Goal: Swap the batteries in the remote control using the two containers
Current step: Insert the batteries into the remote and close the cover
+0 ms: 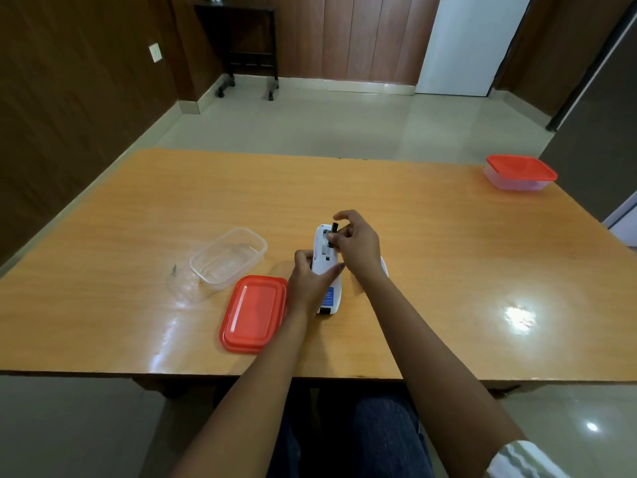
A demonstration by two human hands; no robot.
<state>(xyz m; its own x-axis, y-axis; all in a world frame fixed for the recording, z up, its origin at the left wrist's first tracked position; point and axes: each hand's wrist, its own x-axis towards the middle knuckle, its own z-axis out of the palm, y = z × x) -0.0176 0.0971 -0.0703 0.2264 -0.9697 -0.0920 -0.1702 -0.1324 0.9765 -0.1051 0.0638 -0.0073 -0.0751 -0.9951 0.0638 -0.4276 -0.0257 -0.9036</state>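
A white remote control lies face down on the table with its battery bay uncovered at the far end. My left hand grips the remote around its middle. My right hand pinches a dark battery at the bay's right edge, one end raised. An open clear container stands to the left and looks empty. Its red lid lies upside down beside it. A second clear container with a red lid on it stands at the far right corner. A white piece peeks out behind my right wrist.
The wooden table has its near edge just above my lap. A small dark scrap lies left of the open container. Beyond the table are tiled floor, a dark stand on wheels and a white door.
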